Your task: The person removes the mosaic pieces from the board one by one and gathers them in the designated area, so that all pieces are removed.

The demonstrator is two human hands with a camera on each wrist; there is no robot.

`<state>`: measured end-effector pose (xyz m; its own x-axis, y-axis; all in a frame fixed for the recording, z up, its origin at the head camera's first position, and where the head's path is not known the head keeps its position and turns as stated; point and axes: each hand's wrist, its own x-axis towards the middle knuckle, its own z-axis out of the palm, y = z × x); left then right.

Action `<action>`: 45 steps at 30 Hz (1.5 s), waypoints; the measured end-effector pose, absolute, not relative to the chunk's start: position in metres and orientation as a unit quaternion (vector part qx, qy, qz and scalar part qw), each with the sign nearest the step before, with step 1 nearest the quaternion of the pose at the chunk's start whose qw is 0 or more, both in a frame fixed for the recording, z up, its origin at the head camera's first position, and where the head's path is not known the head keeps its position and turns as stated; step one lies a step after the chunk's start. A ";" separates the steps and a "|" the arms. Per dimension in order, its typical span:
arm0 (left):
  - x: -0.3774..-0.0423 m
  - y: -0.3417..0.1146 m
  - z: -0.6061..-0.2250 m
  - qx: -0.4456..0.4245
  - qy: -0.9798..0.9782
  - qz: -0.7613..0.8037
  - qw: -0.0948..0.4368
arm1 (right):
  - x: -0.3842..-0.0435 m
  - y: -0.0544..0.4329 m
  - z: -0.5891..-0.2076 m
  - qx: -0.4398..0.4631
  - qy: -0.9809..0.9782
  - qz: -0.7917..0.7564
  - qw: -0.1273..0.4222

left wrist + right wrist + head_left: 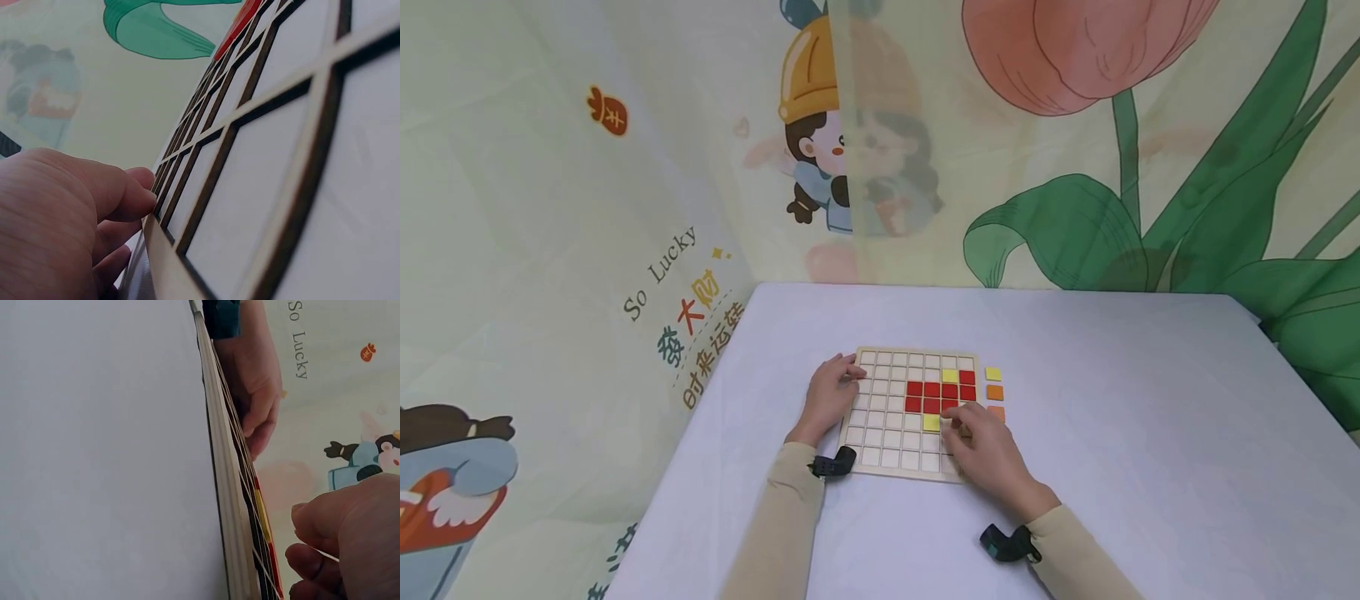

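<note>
A square wooden grid board (pixel 882 459) lies on the white table, several red tiles (pixel 932 390) filling a patch right of its middle. One yellow tile (pixel 950 376) sits above that patch and another yellow tile (pixel 931 422) below it. My left hand (pixel 832 392) grips the board's left edge; in the left wrist view its thumb (pixel 134 195) is at the rim with fingers lower down. Over the board's lower right, my right hand (pixel 988 450) bends its fingers loosely, fingertips close by the lower yellow tile. The right wrist view shows no tile between its fingers (pixel 312 562).
Right of the board, a loose yellow tile (pixel 993 374), an orange tile (pixel 995 392) and another orange tile (pixel 997 413) lie in a column on the white tablecloth (pixel 1120 400). A printed curtain (pixel 910 258) hangs behind the table and along its left side.
</note>
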<state>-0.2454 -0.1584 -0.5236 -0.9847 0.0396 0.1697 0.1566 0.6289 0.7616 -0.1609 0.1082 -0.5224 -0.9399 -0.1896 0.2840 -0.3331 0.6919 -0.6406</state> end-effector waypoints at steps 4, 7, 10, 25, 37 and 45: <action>-0.246 -0.157 -0.524 -0.054 -0.900 -0.427 0.067 | -0.159 0.103 -0.528 0.174 -0.896 0.392 0.117; -0.247 -0.156 -0.524 -0.054 -0.902 -0.424 0.066 | -0.159 0.101 -0.531 0.184 -0.888 0.404 0.123; -0.247 -0.155 -0.523 -0.054 -0.904 -0.420 0.065 | -0.160 0.100 -0.532 0.179 -0.886 0.408 0.126; -0.246 -0.154 -0.519 -0.055 -0.906 -0.413 0.072 | -0.167 0.092 -0.531 0.120 -0.903 0.398 0.110; -0.247 -0.156 -0.525 -0.043 -0.907 -0.412 0.072 | -0.171 0.086 -0.533 0.110 -0.916 0.375 0.085; -0.247 -0.155 -0.526 -0.042 -0.909 -0.409 0.070 | -0.171 0.086 -0.535 0.107 -0.917 0.371 0.096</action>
